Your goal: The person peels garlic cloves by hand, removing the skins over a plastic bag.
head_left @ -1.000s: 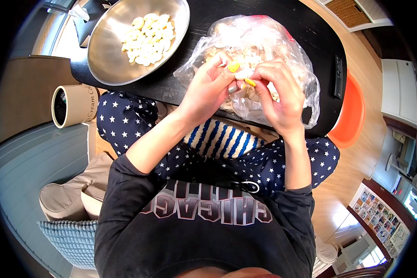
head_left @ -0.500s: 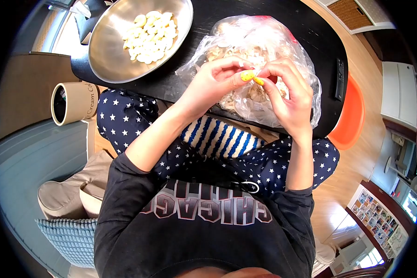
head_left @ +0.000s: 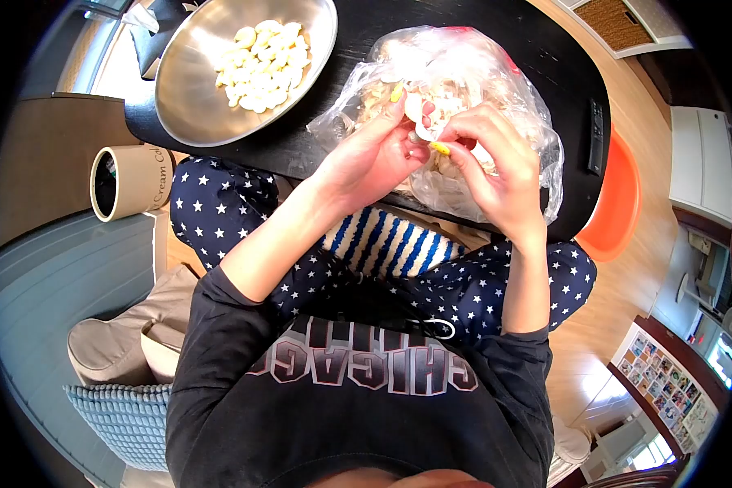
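White between the fingertips — holds one small piece (head_left: 414,106) above the plastic bag (head_left: 447,49).

Cradles it between thumb and fingers of the left hand (head_left: 370,159), seemingly for steadiness, and pinches its near end with thumb and forefinger of the right hand (head_left: 500,159) — perhaps for finer control. Works over the dry flakes (head_left: 450,98) inside the bag, likely for catching loose bits. Has a steel bowl (head_left: 183,89) of pale pieces (head_left: 264,69) left of the bag, apart from the flakes, perhaps to avoid mixing, and a remote (head_left: 595,138) just right of the bag, out of the way.
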Demonstrator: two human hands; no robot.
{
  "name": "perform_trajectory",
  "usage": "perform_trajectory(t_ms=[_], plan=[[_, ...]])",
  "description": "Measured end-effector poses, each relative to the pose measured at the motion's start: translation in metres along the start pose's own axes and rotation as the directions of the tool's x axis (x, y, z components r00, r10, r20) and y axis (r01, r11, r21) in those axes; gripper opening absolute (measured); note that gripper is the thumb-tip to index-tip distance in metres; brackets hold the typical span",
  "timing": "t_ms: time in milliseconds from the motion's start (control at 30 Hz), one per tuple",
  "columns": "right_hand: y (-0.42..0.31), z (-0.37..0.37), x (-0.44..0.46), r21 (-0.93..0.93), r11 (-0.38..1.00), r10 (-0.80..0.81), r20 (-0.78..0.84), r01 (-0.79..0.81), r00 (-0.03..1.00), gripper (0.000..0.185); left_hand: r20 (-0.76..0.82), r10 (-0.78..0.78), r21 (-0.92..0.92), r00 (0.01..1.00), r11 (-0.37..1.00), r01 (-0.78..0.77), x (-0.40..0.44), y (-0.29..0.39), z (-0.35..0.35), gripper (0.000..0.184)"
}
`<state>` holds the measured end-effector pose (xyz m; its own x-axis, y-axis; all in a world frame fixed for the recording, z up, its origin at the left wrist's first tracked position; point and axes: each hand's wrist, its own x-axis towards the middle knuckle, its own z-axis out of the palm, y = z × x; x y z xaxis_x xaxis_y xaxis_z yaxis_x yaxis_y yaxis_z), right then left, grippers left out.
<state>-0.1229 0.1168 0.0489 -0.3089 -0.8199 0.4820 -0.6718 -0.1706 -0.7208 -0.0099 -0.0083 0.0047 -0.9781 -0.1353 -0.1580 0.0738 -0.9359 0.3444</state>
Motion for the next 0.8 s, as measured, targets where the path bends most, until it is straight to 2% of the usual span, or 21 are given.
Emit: perform_trajectory(t_ms=[133, 200, 233, 300, 333, 367, 400, 433, 467, 500, 567, 633, 700, 800], plan=[[0.001, -0.003, 0.000, 0.014, 0.999, 0.047, 0.022, -0.048, 0.999, 0.016, -0.054, 0.029, 0.027, 0.998, 0.999, -0.027, 0.000, -0.004, 0.001, 0.025], [0.004, 0.000, -0.002, 0.049, 0.993, 0.104, -0.009, -0.103, 0.995, 0.015, -0.174, 0.064, 0.053, 0.983, 0.997, -0.056, 0.001, -0.005, 0.003, 0.024], [0.006, 0.002, -0.003, 0.049, 0.993, 0.105, -0.009, -0.104, 0.994, 0.015, -0.175, 0.063, 0.053, 0.983, 0.997, -0.055, 0.001, -0.003, -0.003, 0.024], [0.012, 0.004, -0.004, 0.197, 0.972, 0.154, -0.143, -0.124, 0.978, 0.015, -0.022, 0.131, -0.060, 0.991, 0.989, -0.132, 0.002, 0.002, -0.014, 0.023], [0.012, 0.003, -0.004, 0.231, 0.961, 0.195, -0.194, -0.148, 0.961, 0.013, -0.023, 0.132, -0.061, 0.991, 0.989, -0.133, 0.003, 0.002, -0.012, 0.023], [0.011, 0.001, -0.003, 0.233, 0.961, 0.195, -0.191, -0.149, 0.962, 0.013, -0.128, 0.152, -0.008, 0.980, 0.988, -0.154, 0.005, 0.003, -0.007, 0.027], [0.010, -0.003, -0.001, 0.105, 0.973, 0.219, -0.159, -0.204, 0.963, 0.012, -0.229, 0.176, 0.047, 0.957, 0.984, -0.170, 0.006, 0.004, -0.003, 0.032], [0.010, -0.006, 0.000, -0.026, 0.968, 0.246, -0.132, -0.251, 0.960, 0.011, -0.228, 0.177, 0.048, 0.957, 0.984, -0.171, 0.005, 0.003, -0.002, 0.032], [0.012, -0.006, 0.000, -0.110, 0.941, 0.315, -0.064, -0.321, 0.947, 0.009, -0.210, 0.168, 0.132, 0.963, 0.981, -0.143, 0.002, 0.003, -0.001, 0.033], [0.016, -0.005, -0.003, -0.111, 0.940, 0.316, -0.066, -0.321, 0.947, 0.009, -0.193, 0.156, 0.216, 0.969, 0.970, -0.113, 0.000, 0.002, 0.000, 0.033], [0.027, 0.001, -0.008, -0.271, 0.907, 0.326, -0.033, -0.322, 0.945, 0.009, -0.240, 0.168, 0.254, 0.956, 0.961, -0.105, 0.000, -0.001, 0.005, 0.032], [0.017, 0.005, -0.004, -0.250, 0.916, 0.313, -0.047, -0.314, 0.949, 0.011, -0.289, 0.185, 0.292, 0.939, 0.951, -0.097, 0.000, -0.002, 0.003, 0.030], [0.008, 0.012, -0.001, 0.039, 0.958, 0.288, -0.121, -0.285, 0.950, 0.016, -0.198, 0.237, 0.336, 0.951, 0.928, -0.162, 0.000, -0.003, -0.006, 0.022], [0.004, 0.019, -0.002, 0.056, 0.968, 0.252, -0.155, -0.247, 0.955, 0.018, -0.258, 0.285, 0.439, 0.923, 0.886, -0.151, 0.000, -0.006, -0.002, 0.020]])
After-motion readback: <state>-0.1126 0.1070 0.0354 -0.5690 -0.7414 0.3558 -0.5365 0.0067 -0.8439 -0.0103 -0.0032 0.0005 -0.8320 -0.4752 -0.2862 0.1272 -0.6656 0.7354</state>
